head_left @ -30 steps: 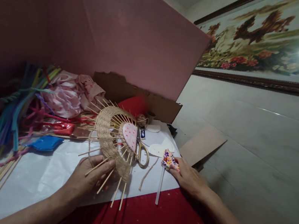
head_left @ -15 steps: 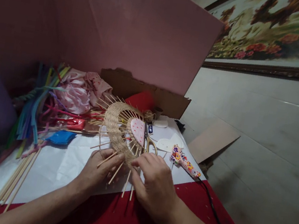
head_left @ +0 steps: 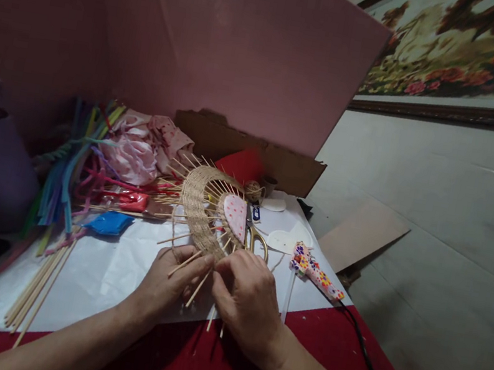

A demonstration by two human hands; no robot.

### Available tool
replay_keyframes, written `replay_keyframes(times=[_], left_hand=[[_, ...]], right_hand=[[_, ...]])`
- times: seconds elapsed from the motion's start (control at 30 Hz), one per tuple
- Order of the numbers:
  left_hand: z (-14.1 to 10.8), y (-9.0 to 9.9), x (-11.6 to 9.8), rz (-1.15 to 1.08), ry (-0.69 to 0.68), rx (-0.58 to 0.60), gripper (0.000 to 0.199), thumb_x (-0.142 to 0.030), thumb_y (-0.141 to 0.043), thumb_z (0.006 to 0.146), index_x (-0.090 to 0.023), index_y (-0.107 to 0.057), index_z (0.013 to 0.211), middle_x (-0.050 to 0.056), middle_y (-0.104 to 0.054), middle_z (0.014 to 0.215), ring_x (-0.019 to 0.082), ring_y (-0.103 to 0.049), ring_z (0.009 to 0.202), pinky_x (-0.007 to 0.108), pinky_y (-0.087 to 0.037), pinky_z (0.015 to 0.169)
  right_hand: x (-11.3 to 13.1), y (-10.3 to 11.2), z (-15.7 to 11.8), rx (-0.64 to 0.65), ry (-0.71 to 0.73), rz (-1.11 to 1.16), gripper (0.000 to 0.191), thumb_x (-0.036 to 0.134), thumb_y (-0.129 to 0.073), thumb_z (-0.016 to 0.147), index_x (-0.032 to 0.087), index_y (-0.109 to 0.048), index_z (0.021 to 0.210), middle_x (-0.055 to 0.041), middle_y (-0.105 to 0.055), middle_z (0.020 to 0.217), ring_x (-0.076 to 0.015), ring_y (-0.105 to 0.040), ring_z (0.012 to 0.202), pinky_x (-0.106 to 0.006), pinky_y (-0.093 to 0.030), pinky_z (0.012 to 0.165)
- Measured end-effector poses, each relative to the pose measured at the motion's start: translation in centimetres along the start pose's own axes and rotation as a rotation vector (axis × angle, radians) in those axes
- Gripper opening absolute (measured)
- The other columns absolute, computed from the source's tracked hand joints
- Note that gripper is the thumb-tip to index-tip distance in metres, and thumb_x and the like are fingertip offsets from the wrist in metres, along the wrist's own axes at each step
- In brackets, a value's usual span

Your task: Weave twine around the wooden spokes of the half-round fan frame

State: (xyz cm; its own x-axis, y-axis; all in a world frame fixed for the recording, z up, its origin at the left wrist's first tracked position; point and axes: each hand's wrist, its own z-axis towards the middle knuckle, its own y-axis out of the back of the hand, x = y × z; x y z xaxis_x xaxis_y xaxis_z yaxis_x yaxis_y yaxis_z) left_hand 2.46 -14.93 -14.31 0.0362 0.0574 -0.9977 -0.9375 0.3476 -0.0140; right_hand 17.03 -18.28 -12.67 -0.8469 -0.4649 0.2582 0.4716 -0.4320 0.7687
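A half-round weaving of tan twine (head_left: 194, 201) on thin wooden sticks fans out in front of me. At its centre is a pink half-circle of fabric (head_left: 234, 213) with red dots. My left hand (head_left: 175, 274) is closed on the weaving's lower edge, with stick ends poking out past the thumb. Beside it, my right hand (head_left: 250, 293) is bent over the lower right edge, thumb and fingers drawn together; whatever lies between its fingertips is hidden. Gold-handled scissors (head_left: 261, 241) lie just behind the right hand.
A flower-patterned glue gun (head_left: 315, 272) with a black cord lies at right. At left are loose sticks (head_left: 38, 286), a blue packet (head_left: 108, 223), coloured pipe cleaners (head_left: 58, 179) and crumpled pink fabric (head_left: 132, 150). White paper (head_left: 121, 259) covers part of the red cloth (head_left: 315, 342).
The view has shifted slightly, so the scene sits a little further right. My right hand has moved left against the weaving, closer to my left hand, which keeps its hold.
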Motion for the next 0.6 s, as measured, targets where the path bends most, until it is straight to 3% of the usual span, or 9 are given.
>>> replay_keyframes(times=[0.23,0.6], left_hand=[[0.03,-0.06,-0.08,0.086,0.048,-0.04,0.039,-0.049,-0.05,0.078,-0.014,-0.057,0.06,-0.001,-0.051,0.045,0.009,-0.043,0.04,0.02,-0.031,0.04],[0.02,0.28,0.59,0.074,0.017,-0.008,0.037,-0.044,-0.051,0.079,-0.014,-0.056,0.058,-0.002,-0.047,0.045,0.008,-0.038,0.043,0.02,-0.027,0.042]], right_hand=[[-0.2,-0.22,-0.28,0.015,0.023,0.007,0.009,0.016,-0.047,0.08,0.017,-0.051,0.072,-0.0044,-0.054,0.075,-0.0171,-0.047,0.072,-0.031,-0.035,0.069],[-0.18,-0.09,-0.41,0.011,0.06,0.03,0.011,0.016,-0.045,0.081,0.017,-0.051,0.072,-0.0046,-0.054,0.075,-0.0174,-0.047,0.073,-0.032,-0.035,0.069]])
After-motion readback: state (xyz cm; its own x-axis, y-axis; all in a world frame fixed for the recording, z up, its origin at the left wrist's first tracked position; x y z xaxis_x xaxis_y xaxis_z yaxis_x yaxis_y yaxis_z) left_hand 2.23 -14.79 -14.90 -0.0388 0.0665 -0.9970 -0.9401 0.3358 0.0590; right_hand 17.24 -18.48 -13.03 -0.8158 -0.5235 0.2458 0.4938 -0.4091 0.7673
